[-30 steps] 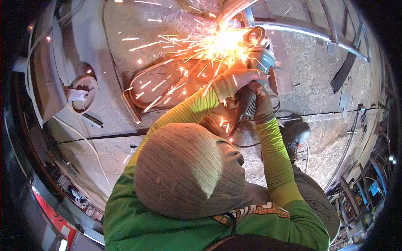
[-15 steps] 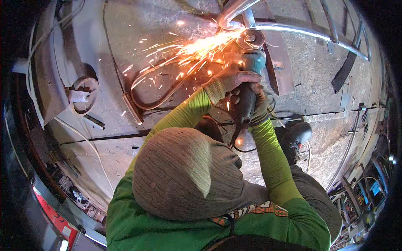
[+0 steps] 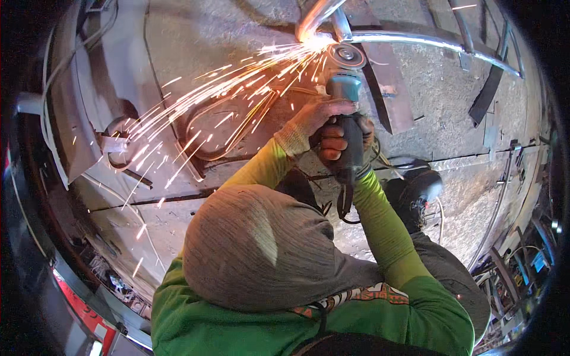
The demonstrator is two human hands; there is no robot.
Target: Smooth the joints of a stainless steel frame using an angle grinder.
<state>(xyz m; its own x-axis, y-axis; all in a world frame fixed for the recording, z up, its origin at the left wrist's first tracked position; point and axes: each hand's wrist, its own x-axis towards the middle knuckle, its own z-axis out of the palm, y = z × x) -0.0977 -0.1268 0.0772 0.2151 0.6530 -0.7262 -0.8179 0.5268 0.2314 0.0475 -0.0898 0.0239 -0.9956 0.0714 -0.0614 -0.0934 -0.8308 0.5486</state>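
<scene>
An angle grinder (image 3: 352, 139) with a teal head and dark body is gripped by both my hands. My left hand (image 3: 317, 117), in a glove with a knit cuff, is closed around the body just behind the head. Further back, my right hand (image 3: 368, 133) is wrapped round the body, its fingers partly hidden. The round disc (image 3: 347, 56) is at the welded joint of a metal tube frame (image 3: 409, 38). A bright glow and sparks (image 3: 255, 74) come from that joint and fly left and toward me.
A grey cloth hood (image 3: 255, 249) blocks the lower middle. A ring-shaped metal piece (image 3: 122, 142) lies left on the concrete floor (image 3: 451, 142). A flat dark strip (image 3: 488, 98) lies right, a pale cable (image 3: 127, 204) at left. Scrap metal (image 3: 504, 279) is heaped at lower right.
The view has shifted, and the grinder and tube frame appear slightly further left. The spark stream has grown longer and spreads further to the lower left. Both hands keep their grip.
</scene>
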